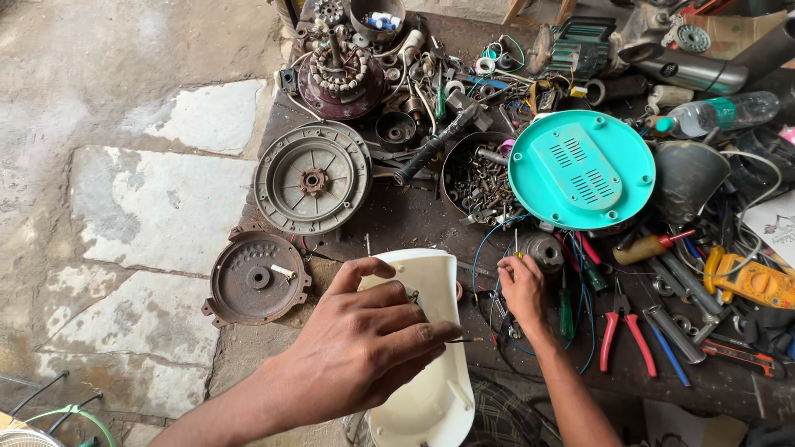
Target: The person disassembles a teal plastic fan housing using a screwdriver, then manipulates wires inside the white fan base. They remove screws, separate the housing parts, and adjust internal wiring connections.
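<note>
Left fingers curled over white plastic housing; right hand among wires, grip unclear

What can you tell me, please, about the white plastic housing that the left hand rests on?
The white plastic housing is a smooth, glossy, curved shell, narrow at the far end and widening toward the camera. It lies at the near edge of the workbench, its near end hanging over. The left hand rests across it, fingers pinching a thin dark pin-like piece. The right hand lies apart, among wires.

A cream plastic housing (curved, hollow side up) is seen lying lengthwise at the bench's 6 o'clock edge.
</note>
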